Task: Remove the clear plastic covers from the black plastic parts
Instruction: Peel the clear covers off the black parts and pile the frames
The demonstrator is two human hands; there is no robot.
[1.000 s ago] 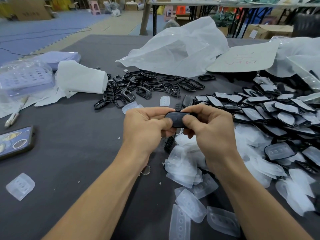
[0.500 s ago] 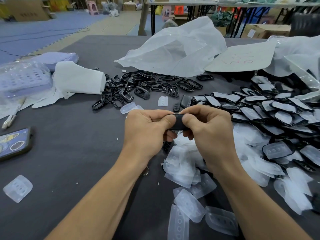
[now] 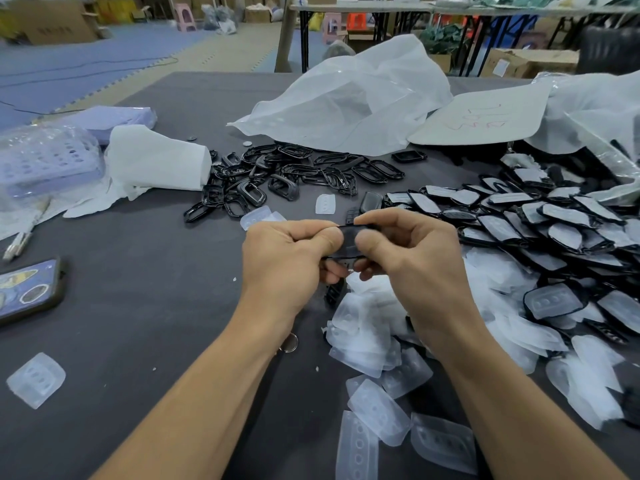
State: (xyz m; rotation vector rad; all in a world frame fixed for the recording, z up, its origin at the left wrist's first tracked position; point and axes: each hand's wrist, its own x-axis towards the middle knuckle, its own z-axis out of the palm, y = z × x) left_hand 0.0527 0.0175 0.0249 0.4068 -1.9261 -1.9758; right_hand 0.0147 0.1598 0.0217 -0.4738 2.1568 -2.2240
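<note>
At the far left a phone (image 3: 29, 291) lies flat on the dark bench (image 3: 138, 306). Nearer the front edge a clear cover (image 3: 36, 380) rests by itself, dimpled with a row of round bumps. Behind them sits a lavender tray (image 3: 45, 161) beside a crumpled white paper towel (image 3: 156, 164). Just right of the towel a heap of bare black frames (image 3: 287, 174) is spread out, with a white plastic bag (image 3: 349, 105) slumped behind it.

Mid-frame, the black part (image 3: 349, 242) is held up off the bench between both hands. It is small, oblong and dark with a dull sheen. The thumbs hide most of it, and I cannot tell whether a cover sits on it.

The left hand (image 3: 287, 261) comes in from the lower left on a bare forearm. Its fingers are curled under and its thumb presses on the part's left end, pinching it. The right hand (image 3: 412, 258) mirrors it from the lower right, with its thumb on the right end, forefinger arched over the top edge and the other fingers curled behind. The two thumb tips lie close together.

Below and right of the hands a loose pile of clear covers (image 3: 374, 337) lies on the bench, translucent and overlapping. Farther right, covered black parts (image 3: 540, 216) lie in overlapping rows.
</note>
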